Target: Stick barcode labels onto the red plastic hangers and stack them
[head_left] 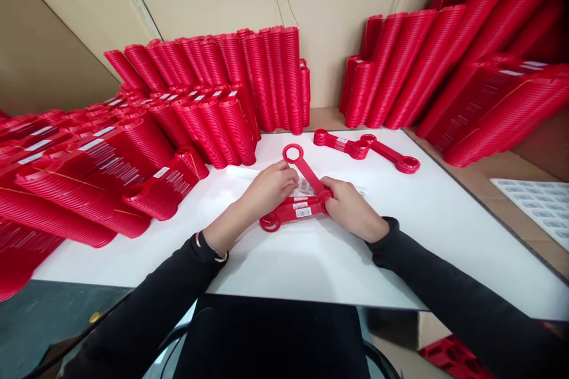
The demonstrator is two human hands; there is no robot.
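Observation:
Several red plastic pieces with ringed ends lie fanned on the white tabletop, with white barcode labels on their middles. One more red piece is angled up and away from them, its far ring standing clear at the top. My right hand is closed round the right ends of these pieces, where they overlap. My left hand hovers over the fanned pieces, left of the raised one, its fingers bent together; what is between the fingertips is too small to name. Partly hidden between the hands is a label sheet.
Tall stacks of red pieces line the left and back. More stacks stand at the back right. Two small groups of red pieces lie beyond my right hand. A sheet of labels rests at the far right.

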